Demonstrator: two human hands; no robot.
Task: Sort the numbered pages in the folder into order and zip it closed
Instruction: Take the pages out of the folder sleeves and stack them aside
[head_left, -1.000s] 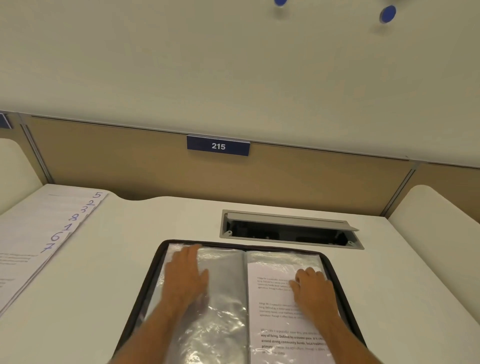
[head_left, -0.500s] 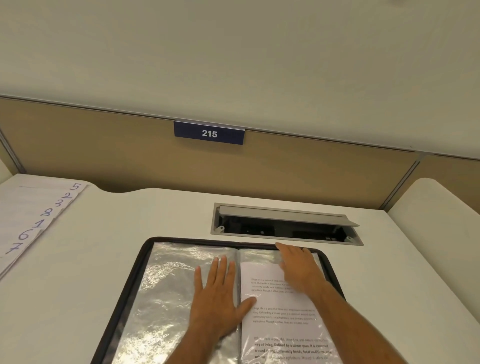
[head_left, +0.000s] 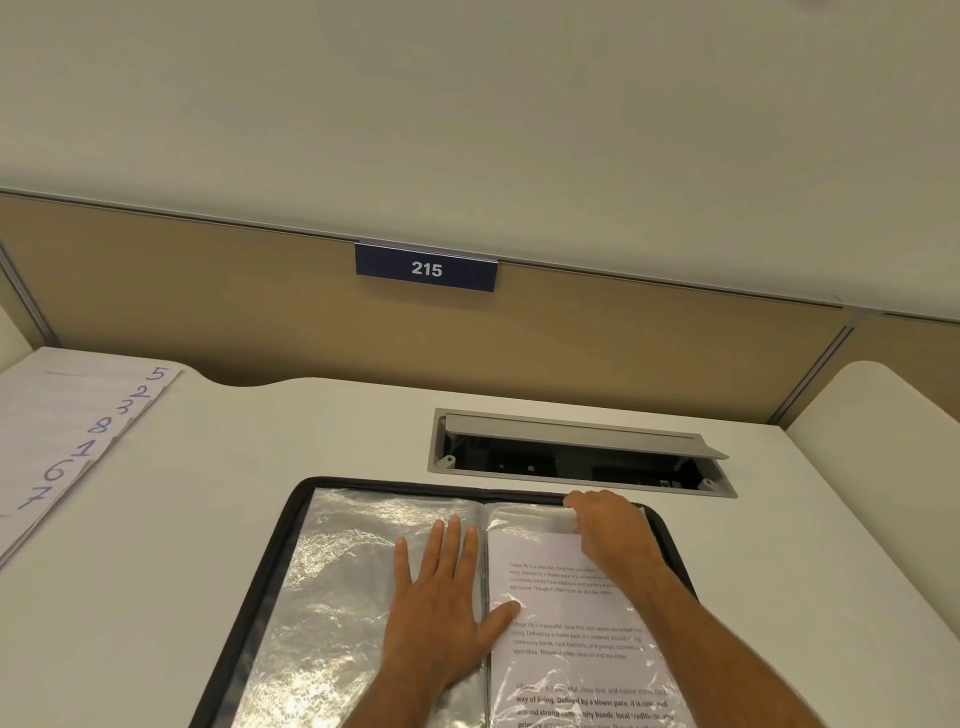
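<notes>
Two hands work over a black zip folder (head_left: 291, 525) that lies open on the white worktop (head_left: 156, 597). Left hand (head_left: 441, 603) lies flat with fingers straight, palm on the empty clear sleeve (head_left: 337, 587) of the left leaf and thumb reaching across the spine onto the right leaf. Right hand (head_left: 610, 535) is at the top of the right leaf, fingers curled and pinching the upper edge of the printed page (head_left: 571, 639) that sits in the sleeve there. Well apart, at the worktop's far left, loose pages (head_left: 57, 441) lie fanned, their corners showing handwritten numbers 5, 2, 3, 8, 1, 6, 7. Just beyond the folder a cable hatch (head_left: 576, 452) stands open in the worktop, and a blue sign reading 215 (head_left: 426, 268) hangs on the partition behind
</notes>
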